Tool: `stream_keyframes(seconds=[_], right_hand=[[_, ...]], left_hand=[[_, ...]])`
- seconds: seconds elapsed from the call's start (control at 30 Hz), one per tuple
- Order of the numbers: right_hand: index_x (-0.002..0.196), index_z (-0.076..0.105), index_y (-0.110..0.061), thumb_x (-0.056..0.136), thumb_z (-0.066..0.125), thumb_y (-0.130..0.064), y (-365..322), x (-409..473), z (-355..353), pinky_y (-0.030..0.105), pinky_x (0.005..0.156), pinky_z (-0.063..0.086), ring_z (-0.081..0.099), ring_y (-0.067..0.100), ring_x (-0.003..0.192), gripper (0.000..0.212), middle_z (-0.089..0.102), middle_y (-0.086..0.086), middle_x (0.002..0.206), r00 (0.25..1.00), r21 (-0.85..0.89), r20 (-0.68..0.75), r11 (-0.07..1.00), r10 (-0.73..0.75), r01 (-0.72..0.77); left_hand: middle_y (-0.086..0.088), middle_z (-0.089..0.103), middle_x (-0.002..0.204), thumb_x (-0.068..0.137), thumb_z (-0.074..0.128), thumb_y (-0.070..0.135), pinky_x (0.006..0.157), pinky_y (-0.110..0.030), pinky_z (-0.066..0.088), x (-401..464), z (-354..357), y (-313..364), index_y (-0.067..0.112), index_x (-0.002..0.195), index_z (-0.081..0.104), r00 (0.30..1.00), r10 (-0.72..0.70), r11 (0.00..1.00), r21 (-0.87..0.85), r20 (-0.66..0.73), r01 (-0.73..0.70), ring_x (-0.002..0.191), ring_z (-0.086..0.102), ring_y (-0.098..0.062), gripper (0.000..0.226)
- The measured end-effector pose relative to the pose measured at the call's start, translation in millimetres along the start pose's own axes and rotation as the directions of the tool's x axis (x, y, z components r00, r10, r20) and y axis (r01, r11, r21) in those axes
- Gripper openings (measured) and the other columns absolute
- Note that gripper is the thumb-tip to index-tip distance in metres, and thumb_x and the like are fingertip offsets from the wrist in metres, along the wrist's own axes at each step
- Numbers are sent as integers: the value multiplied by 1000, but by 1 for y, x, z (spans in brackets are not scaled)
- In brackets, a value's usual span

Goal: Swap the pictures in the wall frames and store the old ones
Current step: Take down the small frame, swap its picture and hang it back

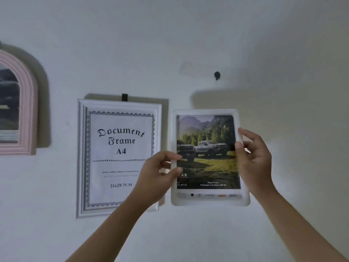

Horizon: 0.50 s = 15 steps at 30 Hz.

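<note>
I hold a white picture frame (209,200) upright in front of the wall, off its hook. It shows a picture of pickup trucks (207,148) in a green mountain meadow. My left hand (160,173) grips the frame's left edge and my right hand (253,154) grips its right edge. A black wall hook (217,75) sits bare above the held frame. To the left a second white frame (82,157) hangs on the wall by a black clip (124,97), with a "Document Frame A4" sheet (120,157) inside.
A pink arched frame (28,103) with a dark landscape hangs at the far left edge. The wall is white, and the held frame casts a shadow on it under the hook.
</note>
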State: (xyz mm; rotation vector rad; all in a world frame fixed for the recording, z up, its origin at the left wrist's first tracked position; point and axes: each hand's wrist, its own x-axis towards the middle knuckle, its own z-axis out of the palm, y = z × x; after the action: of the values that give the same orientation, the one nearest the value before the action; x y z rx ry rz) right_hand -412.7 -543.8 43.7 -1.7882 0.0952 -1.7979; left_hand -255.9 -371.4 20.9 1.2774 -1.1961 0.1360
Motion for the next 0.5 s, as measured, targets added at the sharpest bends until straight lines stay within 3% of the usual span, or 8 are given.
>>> stream_keyframes(seconds=[0.1, 0.2, 0.33, 0.5], right_hand=[[118, 56, -28, 94, 52, -10, 14, 44, -4, 14, 44, 46, 59, 4, 53, 30, 62, 5, 77, 999, -23, 20, 999, -46, 47], [119, 55, -30, 94, 51, -12, 30, 88, -4, 27, 58, 58, 68, 8, 70, 31, 65, 4, 82, 998, -1, 38, 999, -44, 44], [116, 56, -39, 94, 53, -13, 47, 130, 2, 41, 69, 57, 66, 30, 81, 34, 65, 13, 85, 1000, 22, 4, 999, -28, 28], [114, 57, -42, 94, 53, -14, 65, 157, 14, 42, 68, 57, 65, 33, 84, 34, 65, 13, 85, 1000, 66, -12, 998, 5, -5]], left_hand=[[13, 67, 91, 78, 72, 8, 70, -21, 54, 41, 16, 8, 28, 87, 64, 999, 48, 998, 43, 7, -48, 76, 62, -5, 24], [13, 65, 92, 78, 72, 8, 68, -16, 52, 81, 30, 16, 28, 85, 61, 996, 87, 990, 108, 6, -87, 71, 60, 1, 24], [10, 65, 93, 78, 72, 7, 67, -14, 52, 123, 38, 27, 33, 85, 60, 988, 153, 972, 181, 5, -151, 71, 59, 1, 29], [-1, 65, 94, 78, 72, 9, 71, -19, 54, 150, 42, 26, 38, 93, 60, 986, 168, 961, 223, -2, -163, 73, 61, -7, 34]])
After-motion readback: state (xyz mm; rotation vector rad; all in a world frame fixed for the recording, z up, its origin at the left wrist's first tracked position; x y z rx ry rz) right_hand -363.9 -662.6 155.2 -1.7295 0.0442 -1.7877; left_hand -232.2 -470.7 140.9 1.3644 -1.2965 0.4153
